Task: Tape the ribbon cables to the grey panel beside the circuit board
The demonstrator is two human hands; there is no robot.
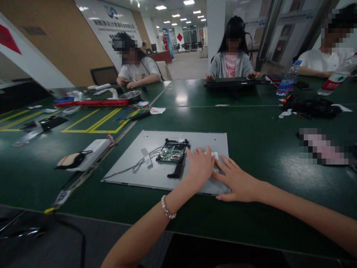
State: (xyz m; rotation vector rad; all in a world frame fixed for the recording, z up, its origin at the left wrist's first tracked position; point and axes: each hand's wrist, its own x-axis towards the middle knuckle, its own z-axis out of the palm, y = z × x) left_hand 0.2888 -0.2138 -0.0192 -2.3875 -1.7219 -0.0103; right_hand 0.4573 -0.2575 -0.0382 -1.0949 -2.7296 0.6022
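Closest to me, the dark green table (267, 130) ends in a near edge, with a strip of tabletop between it and the grey panel (156, 178), my landmark. Both forearms reach in over that strip.

The right hand (240, 182) lies across the panel's near right corner, fingers spread apart, its thumb reaching past the near edge. The left hand (200, 163), a beaded bracelet (167, 208) at its wrist, is over the panel's right half, palm down; I can't tell whether its fingertips pinch anything. A small white piece (215, 155) shows between the hands.

Mid-panel, just left of the left hand, sits a green circuit board (171, 155) in a black frame (176, 171). Grey cables (134, 165) trail from it toward the panel's near left corner, under tape (146, 157).

Left of the panel, across a narrow band of table, lies a white block (92, 150); the right side gives a broader band before a blurred pink object (325, 147).

Past the panel's far edge, open green runs to a black screen (231, 82), with a co-worker's hands at its sides.
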